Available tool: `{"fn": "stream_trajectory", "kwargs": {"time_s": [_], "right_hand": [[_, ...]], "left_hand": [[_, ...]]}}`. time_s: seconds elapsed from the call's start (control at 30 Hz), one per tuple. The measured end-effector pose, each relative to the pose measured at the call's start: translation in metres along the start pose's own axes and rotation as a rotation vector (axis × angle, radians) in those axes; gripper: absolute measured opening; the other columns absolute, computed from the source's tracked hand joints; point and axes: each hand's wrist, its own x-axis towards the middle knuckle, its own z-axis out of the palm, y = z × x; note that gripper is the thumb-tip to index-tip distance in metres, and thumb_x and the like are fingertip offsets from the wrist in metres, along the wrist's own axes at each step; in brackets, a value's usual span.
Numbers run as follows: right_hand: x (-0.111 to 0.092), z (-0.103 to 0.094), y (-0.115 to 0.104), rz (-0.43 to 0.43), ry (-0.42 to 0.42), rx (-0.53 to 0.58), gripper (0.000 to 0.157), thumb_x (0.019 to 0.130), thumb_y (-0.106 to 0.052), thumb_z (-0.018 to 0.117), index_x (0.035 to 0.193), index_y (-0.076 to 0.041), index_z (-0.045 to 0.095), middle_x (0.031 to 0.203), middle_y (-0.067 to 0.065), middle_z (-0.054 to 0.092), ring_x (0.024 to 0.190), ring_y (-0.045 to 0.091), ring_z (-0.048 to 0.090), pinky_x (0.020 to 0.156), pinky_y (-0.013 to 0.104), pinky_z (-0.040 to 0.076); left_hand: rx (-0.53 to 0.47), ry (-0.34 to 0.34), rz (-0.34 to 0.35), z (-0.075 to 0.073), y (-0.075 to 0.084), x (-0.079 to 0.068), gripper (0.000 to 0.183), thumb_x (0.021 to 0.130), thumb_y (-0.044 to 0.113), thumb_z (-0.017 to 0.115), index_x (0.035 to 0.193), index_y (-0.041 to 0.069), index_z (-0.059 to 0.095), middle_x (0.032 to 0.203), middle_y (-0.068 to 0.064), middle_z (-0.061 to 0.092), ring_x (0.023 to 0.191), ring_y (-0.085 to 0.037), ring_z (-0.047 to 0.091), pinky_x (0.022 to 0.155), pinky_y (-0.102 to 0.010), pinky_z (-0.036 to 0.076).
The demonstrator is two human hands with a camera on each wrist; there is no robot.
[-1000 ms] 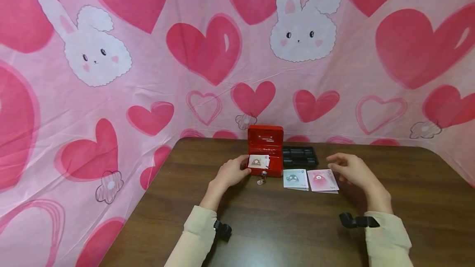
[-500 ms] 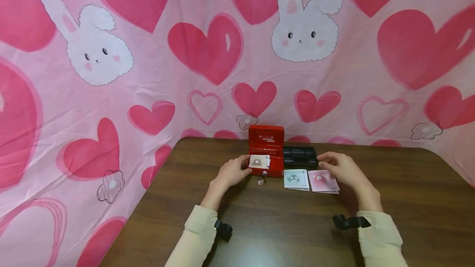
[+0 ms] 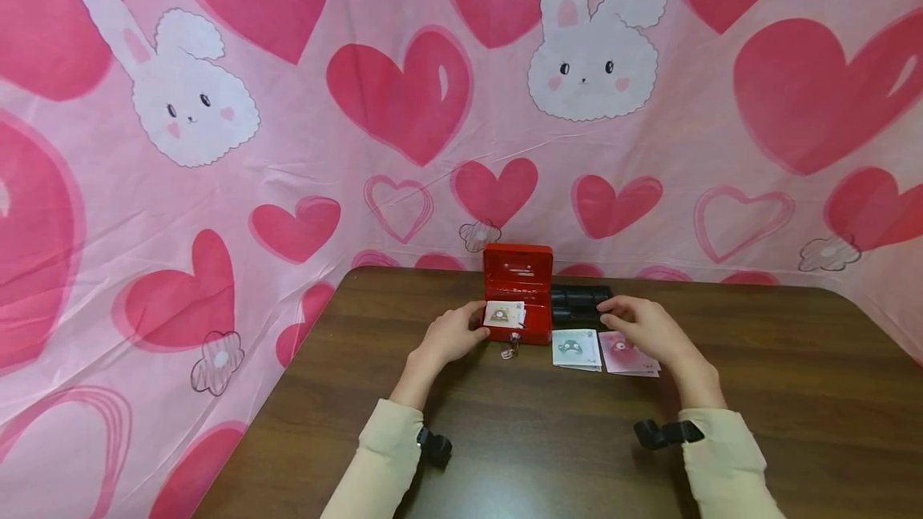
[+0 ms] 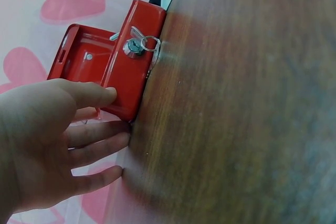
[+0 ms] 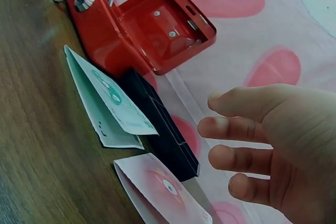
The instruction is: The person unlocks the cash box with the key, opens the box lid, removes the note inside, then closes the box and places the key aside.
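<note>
A red cash box (image 3: 538, 331) stands on the table with its lid raised and a brownish folded banknote (image 3: 503, 313) inside. At its front left corner my left hand (image 3: 450, 335) holds the box, the thumb (image 4: 97, 95) on the front wall and the other fingers along the side. Keys on a ring (image 4: 151, 45) hang from the front lock. My right hand (image 3: 649, 328) hovers over the pink folded banknote (image 3: 623, 349), fingers loosely bent, holding nothing. Its fingertips are close to the black coin tray (image 5: 163, 129); they look apart from it in the right wrist view.
A green folded banknote (image 3: 575, 347) lies between the box and the pink one. The wooden table (image 3: 519, 431) extends toward me. A pink cloth (image 3: 404, 207) with hearts and rabbits hangs right behind the box and tray.
My right hand has moved left, from beside the pink banknote to above it and toward the coin tray. The left hand and the cash box have stayed in place.
</note>
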Motion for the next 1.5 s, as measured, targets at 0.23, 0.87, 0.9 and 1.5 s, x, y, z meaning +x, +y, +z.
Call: {"fn": "stream_trajectory", "kwargs": {"time_s": [0.23,0.87,0.9,1.5], "right_hand": [[0.003,0.006,-0.004,-0.031,0.002,-0.016,0.031,0.097,-0.024,0.064,0.121,-0.006,0.067,0.106,0.013,0.071,0.069,0.017,0.057,0.061,0.028,0.050],[0.011,0.030,-0.022,-0.085,0.063,-0.102,0.026,0.094,-0.024,0.067,0.117,-0.013,0.071,0.106,0.009,0.073,0.087,0.021,0.065,0.076,0.042,0.056],[0.011,0.031,-0.023,-0.086,0.074,-0.103,0.026,0.094,-0.024,0.067,0.117,-0.013,0.071,0.106,0.009,0.073,0.091,0.023,0.065,0.079,0.046,0.056],[0.015,0.047,-0.035,-0.049,0.030,0.033,0.031,0.095,-0.022,0.066,0.123,-0.008,0.067,0.119,0.015,0.068,0.053,0.016,0.058,0.056,0.030,0.050]], "left_hand": [[-0.002,0.002,-0.008,0.001,0.000,0.001,0.055,0.093,0.033,0.066,0.144,0.017,0.052,0.127,-0.008,0.068,0.111,-0.026,0.066,0.095,-0.051,0.051],[0.001,0.004,-0.005,-0.001,0.003,-0.002,0.057,0.092,0.035,0.067,0.143,0.016,0.052,0.128,-0.008,0.068,0.114,-0.027,0.066,0.097,-0.052,0.051],[0.007,0.004,-0.001,-0.001,0.003,-0.002,0.057,0.093,0.035,0.067,0.144,0.015,0.052,0.128,-0.009,0.068,0.114,-0.027,0.066,0.096,-0.052,0.051],[0.003,-0.011,0.007,-0.001,0.000,-0.004,0.057,0.094,0.034,0.066,0.145,0.016,0.051,0.132,-0.009,0.066,0.115,-0.027,0.065,0.098,-0.051,0.050]]}}
